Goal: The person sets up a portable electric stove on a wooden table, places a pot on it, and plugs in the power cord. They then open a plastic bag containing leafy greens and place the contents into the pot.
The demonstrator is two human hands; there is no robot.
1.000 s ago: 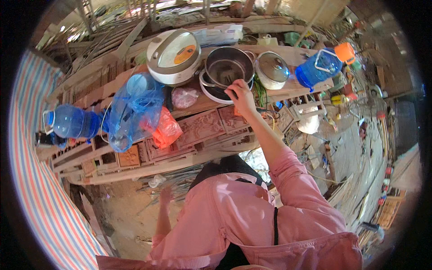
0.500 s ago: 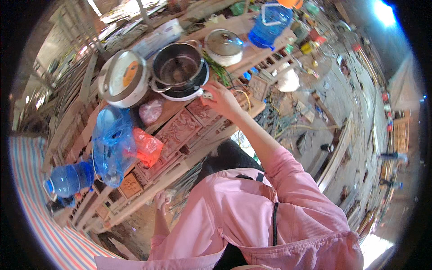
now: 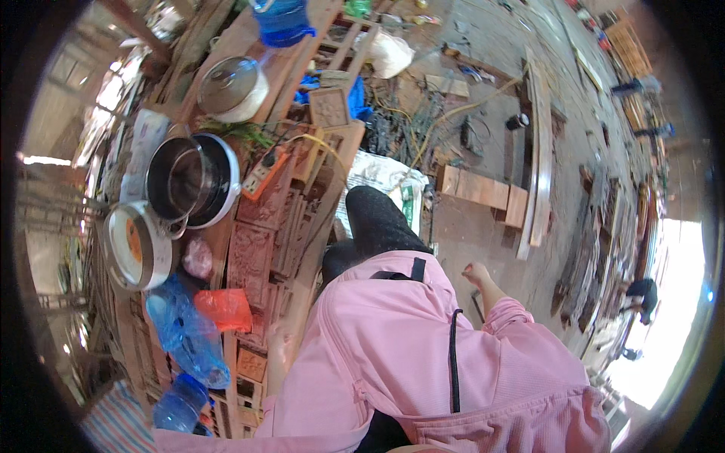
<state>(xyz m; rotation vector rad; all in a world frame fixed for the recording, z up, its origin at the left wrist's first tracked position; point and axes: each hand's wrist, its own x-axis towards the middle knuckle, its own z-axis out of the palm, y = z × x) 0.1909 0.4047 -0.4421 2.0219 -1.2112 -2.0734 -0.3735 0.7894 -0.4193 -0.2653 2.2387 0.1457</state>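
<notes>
From where I stand, the dark metal pot [image 3: 170, 177] sits left of the middle, in the upper half of the frame, on a round black base with a white rim [image 3: 226, 177], overlapping its left part. Neither hand is at it. The right hand [image 3: 476, 273] hangs well apart, right of centre over the floor, its fingers looking loosely curled; I can't tell if anything is in them. The left hand [image 3: 282, 343] is only a pale smear at lower middle, below and right of the pot, too blurred to read.

The pot's mouth shows its inside. One loop handle points toward the top edge, the other toward the bottom, so the line through them runs nearly up and down the frame.

Just below it stands a white rice cooker [image 3: 140, 245]; above, a white pot with a glass lid [image 3: 234, 89], with green stalks [image 3: 238, 132] between. An orange power strip [image 3: 264, 172] lies to the right, near carved wooden panels [image 3: 253, 249]. Lower left are a red plastic bag [image 3: 226, 308], a blue plastic bag [image 3: 185, 332] and a blue water jug [image 3: 181, 404]; another jug [image 3: 279, 23] stands at the top edge.
</notes>
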